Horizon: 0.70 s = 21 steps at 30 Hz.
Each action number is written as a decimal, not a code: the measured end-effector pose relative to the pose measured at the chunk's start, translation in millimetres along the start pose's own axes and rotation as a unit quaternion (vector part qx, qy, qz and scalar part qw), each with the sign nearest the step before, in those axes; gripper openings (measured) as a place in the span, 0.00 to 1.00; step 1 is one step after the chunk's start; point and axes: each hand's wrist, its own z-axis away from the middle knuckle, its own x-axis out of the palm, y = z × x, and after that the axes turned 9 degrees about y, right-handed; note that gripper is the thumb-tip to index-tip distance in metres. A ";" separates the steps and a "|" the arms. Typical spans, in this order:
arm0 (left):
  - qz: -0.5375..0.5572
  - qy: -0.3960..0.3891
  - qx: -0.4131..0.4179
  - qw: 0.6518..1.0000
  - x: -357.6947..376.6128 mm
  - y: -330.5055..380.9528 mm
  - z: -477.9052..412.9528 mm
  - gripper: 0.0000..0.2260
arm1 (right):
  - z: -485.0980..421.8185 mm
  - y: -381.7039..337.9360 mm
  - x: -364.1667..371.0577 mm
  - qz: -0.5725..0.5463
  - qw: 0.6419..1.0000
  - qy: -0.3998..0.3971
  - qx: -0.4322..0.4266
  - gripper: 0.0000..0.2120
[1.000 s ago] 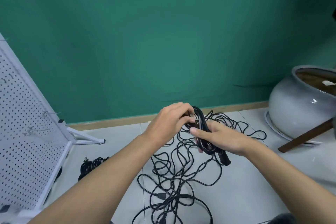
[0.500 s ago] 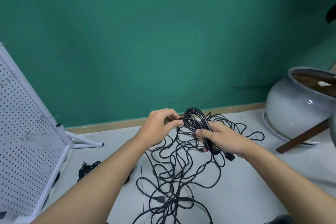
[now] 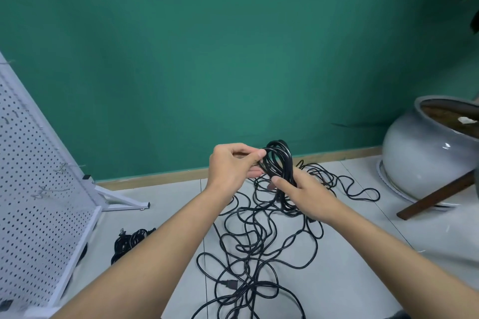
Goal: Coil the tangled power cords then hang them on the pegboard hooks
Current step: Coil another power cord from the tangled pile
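Note:
A coil of black power cord [image 3: 280, 160] stands upright in the air between my hands. My right hand [image 3: 305, 193] grips the coil's lower part, thumb across the strands. My left hand [image 3: 234, 166] pinches a strand at the coil's upper left edge. Below them a tangle of black cords [image 3: 255, 246] sprawls over the pale floor, with a plug [image 3: 229, 285] near the bottom. A white pegboard [image 3: 33, 176] leans at the left, with thin wire hooks [image 3: 62, 167] sticking out of it. A second bundled black cord [image 3: 129, 239] lies on the floor beside the pegboard's base.
The pegboard's white foot [image 3: 124, 199] reaches out across the floor. A large grey ceramic pot [image 3: 425, 155] stands at the right, with a brown wooden bar [image 3: 435, 195] slanting in front of it. A green wall closes the back.
My left hand has moved left off the top of the coil and now pinches a strand at its edge. The coil stands more upright and higher. My right hand keeps its grip.

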 end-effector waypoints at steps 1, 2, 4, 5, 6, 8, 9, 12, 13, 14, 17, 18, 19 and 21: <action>0.002 0.001 -0.001 1.000 -0.1 0.3 0.5 0.04 | -0.2 0.2 0.5 -0.005 1.000 -0.008 0.000 0.06; -0.001 0.003 0.005 1.000 0.0 0.2 1.1 0.04 | 0.3 -0.5 0.2 -0.012 1.000 -0.018 -0.003 0.05; -0.023 0.011 0.044 0.999 -0.1 -1.4 2.5 0.05 | 1.3 -2.3 -0.8 -0.044 0.999 -0.028 -0.005 0.04; -0.037 0.012 0.067 0.997 -0.2 -2.6 3.2 0.06 | 2.2 -3.4 -0.7 -0.068 0.997 -0.026 -0.001 0.03; -0.047 0.007 0.084 0.995 0.0 -5.0 2.9 0.07 | 2.9 -3.8 -0.5 -0.092 0.996 -0.019 0.005 0.03; -0.066 -0.043 0.069 0.994 -1.8 -14.3 -0.3 0.09 | 3.3 -6.7 0.1 -0.131 0.991 0.007 0.018 0.05; -0.095 -0.093 0.048 0.990 -4.1 -22.1 -2.7 0.10 | 2.6 -7.6 -0.3 -0.150 0.988 0.021 0.030 0.06; -0.275 -0.266 0.055 0.923 -15.1 -53.8 -8.7 0.10 | 1.2 -8.0 -5.2 -0.215 0.972 0.056 0.074 0.10; -0.334 -0.308 0.073 0.888 -17.4 -64.3 -8.6 0.13 | 1.1 -7.8 -7.0 -0.234 0.966 0.066 0.086 0.11; -0.387 -0.332 0.090 0.856 -18.7 -72.6 -8.2 0.15 | 1.4 -7.7 -8.4 -0.245 0.962 0.071 0.094 0.11; -0.445 -0.321 0.138 0.825 -18.6 -79.3 -6.5 0.09 | 1.0 -6.3 -10.2 -0.252 0.958 0.081 0.112 0.12; -0.432 -0.309 0.145 0.835 -18.5 -77.2 -7.3 0.06 | 0.7 -4.8 -11.2 -0.250 0.958 0.092 0.110 0.13; -0.414 -0.294 0.150 0.849 -18.5 -74.1 -8.6 0.05 | -0.5 -2.7 -13.0 -0.243 0.958 0.107 0.107 0.14; -0.386 -0.252 0.188 0.867 -19.0 -64.4 -11.0 0.04 | -1.6 1.5 -16.5 -0.193 0.968 0.126 0.098 0.14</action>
